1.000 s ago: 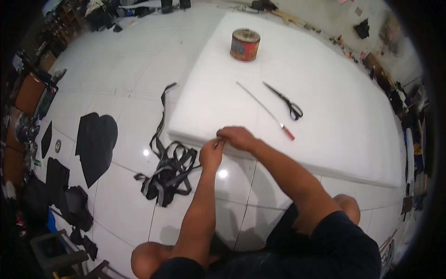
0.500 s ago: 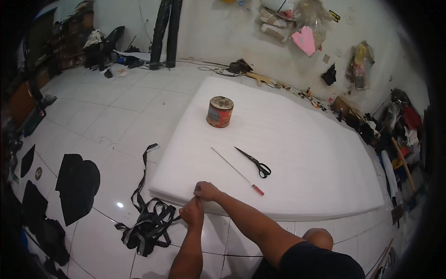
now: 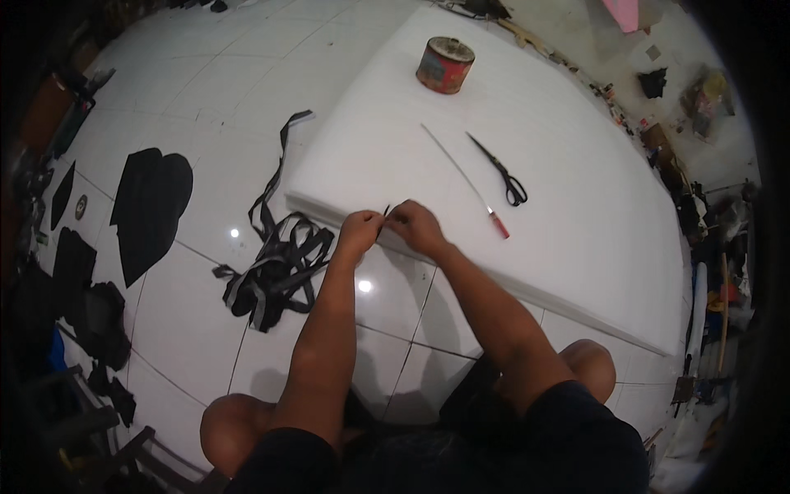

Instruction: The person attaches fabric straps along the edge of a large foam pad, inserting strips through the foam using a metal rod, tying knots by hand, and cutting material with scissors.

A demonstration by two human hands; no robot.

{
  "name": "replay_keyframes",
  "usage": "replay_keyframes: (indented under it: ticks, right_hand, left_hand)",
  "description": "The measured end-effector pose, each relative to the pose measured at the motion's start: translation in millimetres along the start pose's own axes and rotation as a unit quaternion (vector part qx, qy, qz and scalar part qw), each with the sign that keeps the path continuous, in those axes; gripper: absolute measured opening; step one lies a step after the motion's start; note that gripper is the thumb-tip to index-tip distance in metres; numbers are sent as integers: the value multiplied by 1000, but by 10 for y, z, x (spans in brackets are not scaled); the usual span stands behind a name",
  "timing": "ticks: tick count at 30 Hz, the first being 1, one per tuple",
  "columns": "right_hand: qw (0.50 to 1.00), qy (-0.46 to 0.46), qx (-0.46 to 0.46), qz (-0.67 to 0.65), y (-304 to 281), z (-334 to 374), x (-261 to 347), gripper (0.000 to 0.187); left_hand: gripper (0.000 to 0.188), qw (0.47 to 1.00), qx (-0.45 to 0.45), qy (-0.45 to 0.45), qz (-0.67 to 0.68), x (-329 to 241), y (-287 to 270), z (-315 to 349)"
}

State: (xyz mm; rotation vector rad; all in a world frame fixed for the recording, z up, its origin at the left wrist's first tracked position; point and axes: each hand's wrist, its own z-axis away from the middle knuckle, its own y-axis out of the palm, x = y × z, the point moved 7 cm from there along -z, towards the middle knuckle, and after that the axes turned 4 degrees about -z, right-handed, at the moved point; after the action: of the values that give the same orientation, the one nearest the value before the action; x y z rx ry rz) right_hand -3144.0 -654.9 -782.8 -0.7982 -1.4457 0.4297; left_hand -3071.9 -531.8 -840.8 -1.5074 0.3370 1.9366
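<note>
My left hand (image 3: 360, 233) and my right hand (image 3: 414, 226) meet at the near edge of a thick white foam slab (image 3: 576, 214). Both are closed, fingertips pinching a narrow black strip (image 3: 388, 210) whose dark end pokes up between them. Beside my left hand, a tangled heap of long black-and-grey strap (image 3: 276, 276) lies on the floor, one loose length trailing away. On the slab, right of my hands, rest a thin metal rod tool with a red handle (image 3: 499, 224) and black scissors (image 3: 515, 191). Farther back stands a rusty red round can (image 3: 445, 67).
Flat black cut pieces (image 3: 152, 202) and a small round roll (image 3: 81, 207) lie on the white tiles (image 3: 197, 354) at left. Dark furniture legs (image 3: 90, 424) stand at lower left. Clutter and long rods (image 3: 724, 305) line the right wall. My knees flank my arms.
My view has tilted down, bringing both knees into sight. My hands, stacked close together before, are now side by side, with the dark strip showing between them.
</note>
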Motion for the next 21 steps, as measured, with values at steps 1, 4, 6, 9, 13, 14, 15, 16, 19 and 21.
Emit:
replay_keyframes:
  ticks: [1,4,6,9,13,14,15,16,19,21]
  right_hand:
    - [1000,14,11,-15,-2,-18,-25,21]
    - [999,-25,23,12,84,-9,102,21]
    - [999,-18,24,11,73,-30,115,21]
    - [994,-1,21,109,81,27,30,18]
    - [988,-13,-14,156,80,68,61,19]
    - [987,-5,-15,159,70,76,42,19]
    - [987,-3,-15,160,74,106,36,19]
    - [987,-5,-16,161,97,137,42,16]
    - [982,-57,-29,176,192,300,125,13]
    - [975,-108,-40,188,223,379,168,10]
  left_hand:
    - [30,1000,-2,-10,-2,55,-15,6]
    - [29,999,-38,18,19,111,-94,96]
    - [30,998,-64,13,5,101,-155,151]
    - [29,991,-109,-7,-82,73,-183,286]
    - [29,934,-216,-45,-280,-88,-230,418]
    - [29,935,-215,-45,-280,-124,-237,426]
    - [28,937,-206,-68,-275,-124,-238,429]
    - [28,937,-200,-91,-271,-117,-257,423]
    - [34,927,-213,-109,-289,-125,-317,383]
    - [34,945,-183,-120,-242,-156,-288,283]
